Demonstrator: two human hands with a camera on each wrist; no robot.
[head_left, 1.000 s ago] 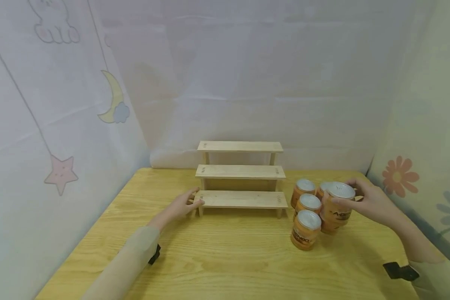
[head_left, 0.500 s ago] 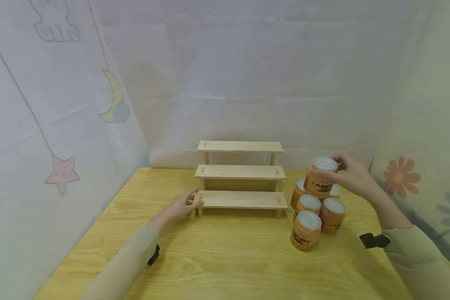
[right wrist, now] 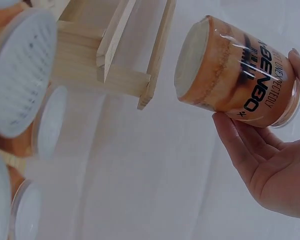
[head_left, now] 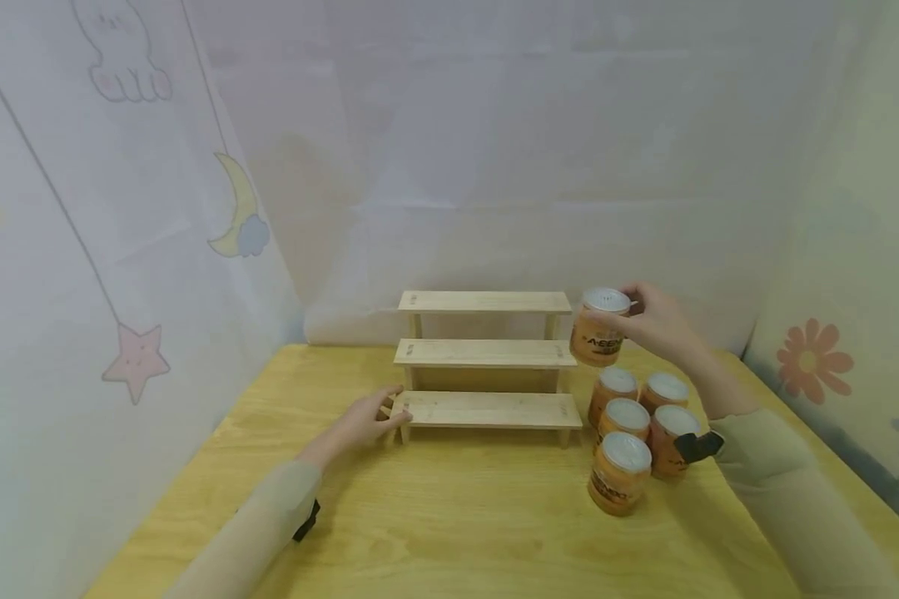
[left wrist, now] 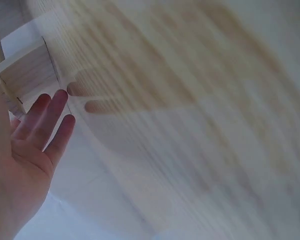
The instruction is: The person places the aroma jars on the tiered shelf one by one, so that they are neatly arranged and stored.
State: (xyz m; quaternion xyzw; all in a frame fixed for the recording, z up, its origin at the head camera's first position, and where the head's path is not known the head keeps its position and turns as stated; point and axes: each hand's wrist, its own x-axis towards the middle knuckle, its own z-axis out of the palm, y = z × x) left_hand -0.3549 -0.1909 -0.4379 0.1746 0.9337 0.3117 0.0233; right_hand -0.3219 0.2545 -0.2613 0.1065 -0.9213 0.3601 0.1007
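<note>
Can (head_left: pixel 596 345) aloft, just beyond the right end of the stand (head_left: pixel 487 353) and above the other cans (head_left: pixel 628 413): the right hand (head_left: pixel 661 323) has thumb and fingers curled round its upper part, which leaves the base free. The left hand (head_left: pixel 361 418) holds no can; its fingers, loosely extended and parted, lie at the left end of the lowest shelf (head_left: pixel 494 408), probably steadying it on the counter (head_left: pixel 449 516)

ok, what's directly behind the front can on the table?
Another orange can: its top and part of its side show. The front can covers its lower front.
</note>
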